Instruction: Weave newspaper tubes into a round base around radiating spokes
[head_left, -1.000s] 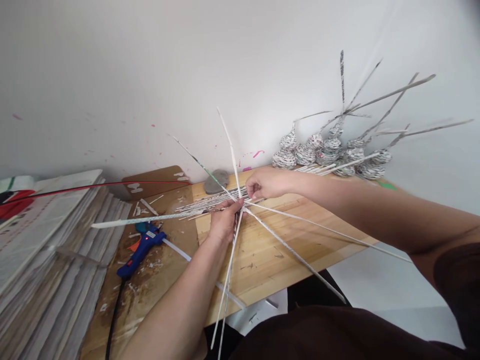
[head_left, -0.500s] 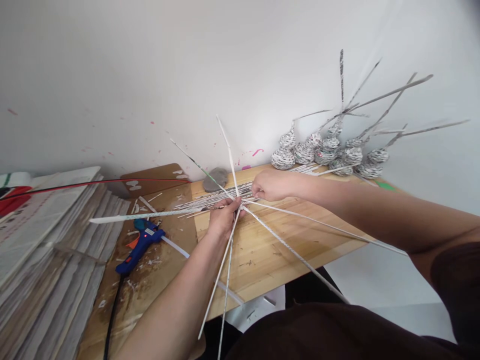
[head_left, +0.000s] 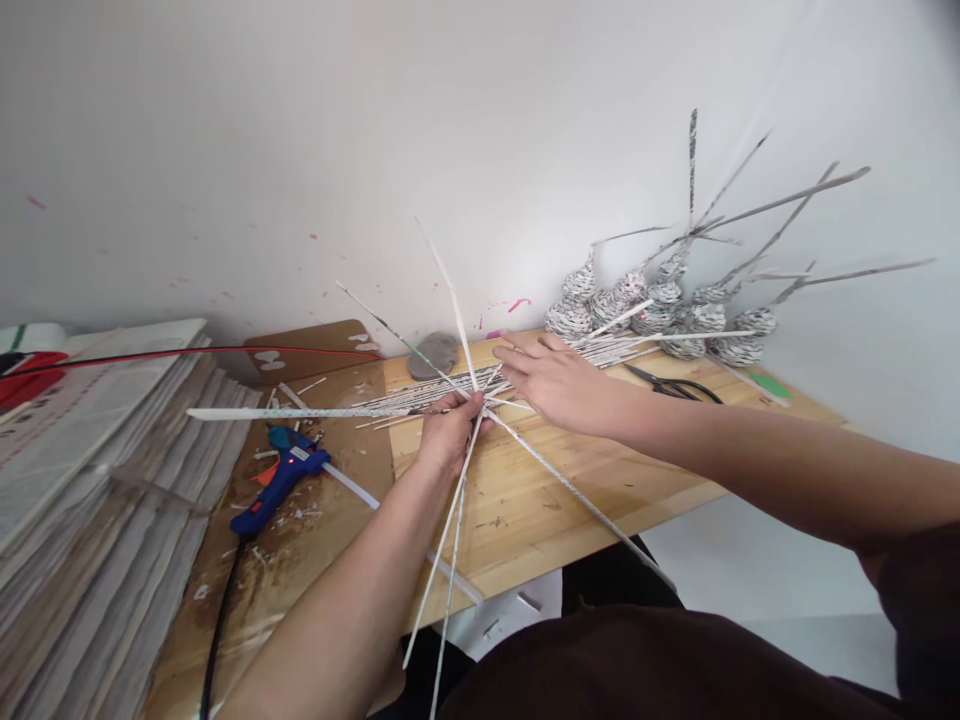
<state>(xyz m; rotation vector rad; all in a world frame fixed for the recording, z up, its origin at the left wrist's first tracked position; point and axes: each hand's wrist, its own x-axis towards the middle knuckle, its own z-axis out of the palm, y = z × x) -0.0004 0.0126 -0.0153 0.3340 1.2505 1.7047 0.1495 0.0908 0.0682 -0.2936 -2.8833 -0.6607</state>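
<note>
Head view: right hand [head_left: 553, 388], curled earlier, now spread above loose grey-white rolled-paper sticks [head_left: 604, 352]; contact unclear. Left hand [head_left: 448, 434] clamped on crossing of radiating white rolled-paper spokes [head_left: 486, 405] over pale wooden board [head_left: 540, 525], apparently steadying it alone.

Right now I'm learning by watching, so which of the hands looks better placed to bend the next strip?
Probably the right hand: its fingers are extended beside where the paper strips cross, while the left hand pinches that crossing.
</note>
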